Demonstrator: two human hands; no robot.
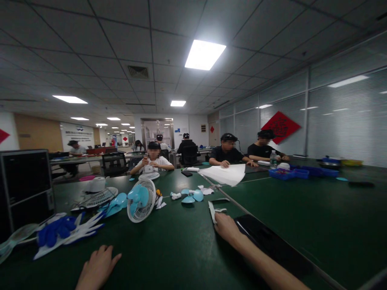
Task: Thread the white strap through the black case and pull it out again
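Observation:
My left hand [98, 268] rests palm down on the green table [169, 249], fingers stretched and the thumb apart, holding nothing. To the right, my right hand [226, 226] has its fingers closed on a long, thin white strip [211, 210], whose exact kind I cannot make out. A small pale piece [221, 210] and a dark curved piece [220, 200] lie just beyond it. Beside my right forearm is a glossy black sheet [263, 239]. White-and-blue work gloves [71, 233] lie beyond my left hand. A small fan [141, 200] with light blue blades and a white grille stands farther off.
A loose light blue fan blade [192, 195] lies mid-table near paper scraps. Another white fan grille [102, 197] sits at left, by a black cabinet [27, 185]. Blue trays [281, 174] are at right. Across the table, a person handles a large white sheet [226, 173].

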